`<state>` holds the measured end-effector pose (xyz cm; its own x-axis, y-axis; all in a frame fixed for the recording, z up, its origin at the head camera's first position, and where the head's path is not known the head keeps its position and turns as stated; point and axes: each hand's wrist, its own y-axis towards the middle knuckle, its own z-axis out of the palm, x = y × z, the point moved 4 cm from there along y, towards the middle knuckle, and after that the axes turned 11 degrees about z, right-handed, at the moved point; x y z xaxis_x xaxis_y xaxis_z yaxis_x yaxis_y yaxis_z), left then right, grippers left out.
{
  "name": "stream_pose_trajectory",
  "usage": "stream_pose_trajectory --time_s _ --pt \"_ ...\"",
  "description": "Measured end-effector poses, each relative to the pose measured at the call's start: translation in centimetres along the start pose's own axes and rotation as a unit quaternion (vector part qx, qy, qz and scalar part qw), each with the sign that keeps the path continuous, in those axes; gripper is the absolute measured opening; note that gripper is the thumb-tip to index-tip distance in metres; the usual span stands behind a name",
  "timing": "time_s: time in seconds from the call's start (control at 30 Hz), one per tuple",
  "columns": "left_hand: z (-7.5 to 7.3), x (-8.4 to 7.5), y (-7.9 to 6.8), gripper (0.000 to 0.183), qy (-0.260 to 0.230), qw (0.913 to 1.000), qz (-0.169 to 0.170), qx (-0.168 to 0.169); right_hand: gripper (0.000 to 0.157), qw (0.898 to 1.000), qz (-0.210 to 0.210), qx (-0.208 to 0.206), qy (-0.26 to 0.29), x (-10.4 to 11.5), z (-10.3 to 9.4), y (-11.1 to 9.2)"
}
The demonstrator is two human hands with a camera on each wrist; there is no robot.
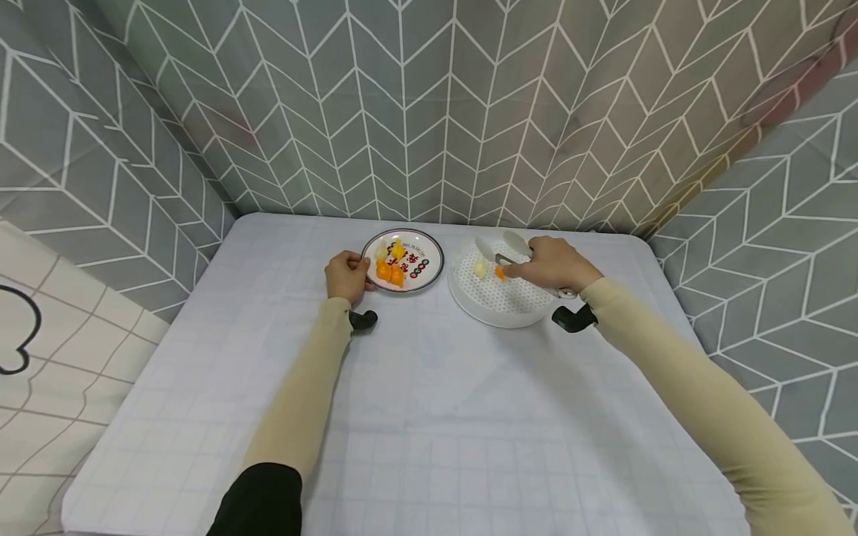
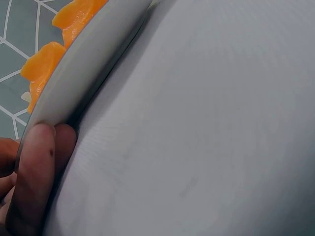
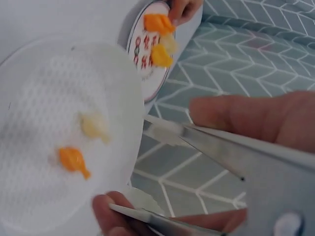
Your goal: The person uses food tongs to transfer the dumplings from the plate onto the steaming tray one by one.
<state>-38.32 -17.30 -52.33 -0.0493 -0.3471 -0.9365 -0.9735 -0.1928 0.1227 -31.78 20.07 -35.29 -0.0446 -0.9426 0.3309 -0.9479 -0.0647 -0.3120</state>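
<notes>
My left hand (image 1: 346, 277) grips the left rim of a round white plate (image 1: 426, 278) with a dark border and red lettering. Several soft-looking orange and yellow dumpling-shaped pieces (image 1: 390, 274) sit on its left half. My right hand (image 1: 561, 265) holds a pair of metal tongs (image 3: 268, 172) with pale, broad tips over a round white steamer basket (image 1: 499, 320). The tongs stand spread in the right wrist view, with nothing between their tips. On the perforated basket floor lie a pale yellow piece (image 3: 93, 126) and an orange piece (image 3: 72, 160), close together.
Plate and basket stand side by side near the far edge of a table with a white cloth (image 1: 429, 417). A grey curtain (image 1: 415, 112) with white chevron lines hangs right behind them and along both sides.
</notes>
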Motion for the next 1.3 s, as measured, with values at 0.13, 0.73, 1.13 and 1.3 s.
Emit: stream_pose_trajectory --time_s 0.13,0.73,1.13,1.3 --pt "-0.1 -0.1 -0.2 0.025 0.001 1.0 -0.006 0.001 0.063 0.999 -0.015 -0.023 0.024 1.5 1.5 0.8" --pt "0.0 -0.6 -0.5 0.025 0.0 1.0 0.005 -0.003 0.069 0.995 -0.07 0.031 0.066 9.5 9.7 1.3" --pt "-0.1 -0.6 -0.5 0.024 0.007 0.9998 0.021 -0.005 0.068 0.994 -0.074 0.06 0.061 9.6 10.4 2.3" --pt "-0.1 -0.7 -0.4 0.024 0.009 0.9995 0.03 -0.007 0.067 0.994 -0.076 0.063 0.052 9.6 10.8 2.6"
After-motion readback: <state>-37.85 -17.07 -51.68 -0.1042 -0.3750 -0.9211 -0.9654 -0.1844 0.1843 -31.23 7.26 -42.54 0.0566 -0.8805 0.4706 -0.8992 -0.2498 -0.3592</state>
